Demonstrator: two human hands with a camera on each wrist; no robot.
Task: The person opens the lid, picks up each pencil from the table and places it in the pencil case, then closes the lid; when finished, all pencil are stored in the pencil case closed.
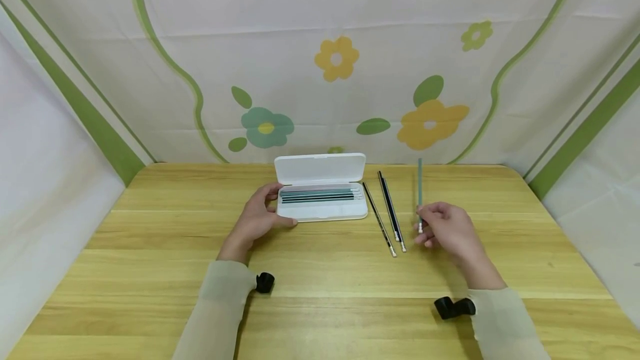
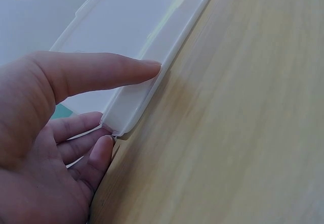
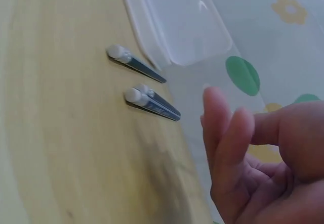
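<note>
A white pencil case lies with its lid raised at the back. Several dark and green pencils rest lengthwise inside it. My left hand grips the case's left end, the thumb along the front edge and the other fingers around the end and back corner. Upright in the head view, a green pencil is pinched near its white eraser end by my right hand, above the table. In the right wrist view the fingers hide that pencil.
Between the case and my right hand, a dark pencil lies slanted on the wooden table. Two more dark pencils lie side by side just right of it. Behind the table hangs a flowered cloth.
</note>
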